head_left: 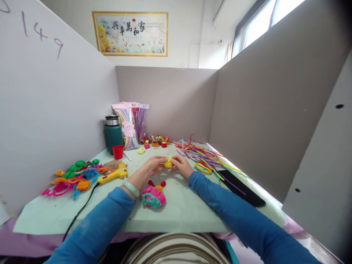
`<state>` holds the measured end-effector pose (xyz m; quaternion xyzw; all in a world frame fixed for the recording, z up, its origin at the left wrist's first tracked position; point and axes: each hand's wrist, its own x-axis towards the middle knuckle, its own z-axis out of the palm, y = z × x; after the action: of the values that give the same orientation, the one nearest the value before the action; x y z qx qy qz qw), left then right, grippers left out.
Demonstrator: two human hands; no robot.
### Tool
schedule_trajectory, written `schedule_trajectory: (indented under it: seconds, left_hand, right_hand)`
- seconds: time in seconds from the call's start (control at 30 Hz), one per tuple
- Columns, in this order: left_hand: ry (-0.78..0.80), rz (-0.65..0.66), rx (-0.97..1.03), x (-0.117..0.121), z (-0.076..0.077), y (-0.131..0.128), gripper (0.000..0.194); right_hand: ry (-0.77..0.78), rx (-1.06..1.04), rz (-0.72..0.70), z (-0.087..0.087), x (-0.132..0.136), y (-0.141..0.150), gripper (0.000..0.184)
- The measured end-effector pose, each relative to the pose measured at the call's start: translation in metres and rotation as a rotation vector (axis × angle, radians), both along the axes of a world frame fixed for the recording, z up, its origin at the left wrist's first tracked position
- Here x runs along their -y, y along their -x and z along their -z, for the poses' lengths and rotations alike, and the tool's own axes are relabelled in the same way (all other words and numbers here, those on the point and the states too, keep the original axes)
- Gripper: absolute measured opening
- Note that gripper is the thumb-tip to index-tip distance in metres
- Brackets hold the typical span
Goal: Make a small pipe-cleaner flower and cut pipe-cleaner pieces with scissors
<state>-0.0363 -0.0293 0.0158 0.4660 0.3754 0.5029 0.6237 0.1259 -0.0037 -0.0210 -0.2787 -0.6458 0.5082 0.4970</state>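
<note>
Over the middle of the table, my left hand [156,165] and my right hand [180,165] meet around a small yellow fuzzy piece [168,163], which looks like coiled pipe cleaner. The fingers of both hands are closed on it from either side and cover part of it. Closer to me lies a pink and teal fuzzy pipe-cleaner figure [154,197] with an orange part and red balls at its top. Neither hand touches it. A pale bracelet [131,188] circles my left wrist.
To the left are a yellow glue gun [112,176] with a black cord, colourful pipe-cleaner pieces [79,176], a red cup [118,152] and a green bottle [113,135]. To the right lie loose pipe cleaners [203,152], yellow-handled scissors [203,168] and a black flat object [242,190]. Partitions enclose the table.
</note>
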Motion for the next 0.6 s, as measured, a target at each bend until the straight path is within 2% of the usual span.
schedule_trajectory:
  seconds: [0.37, 0.6]
  left_hand:
    - [-0.012, -0.054, -0.097, -0.0013, 0.0077, 0.0014, 0.022]
    - [-0.029, -0.059, -0.153, 0.0028, 0.0057, -0.0008, 0.028]
  right_hand:
    - [0.069, 0.021, 0.024, 0.0021, -0.0013, 0.0026, 0.026]
    - [0.073, 0.034, 0.038, 0.0055, -0.0036, 0.0037, 0.023]
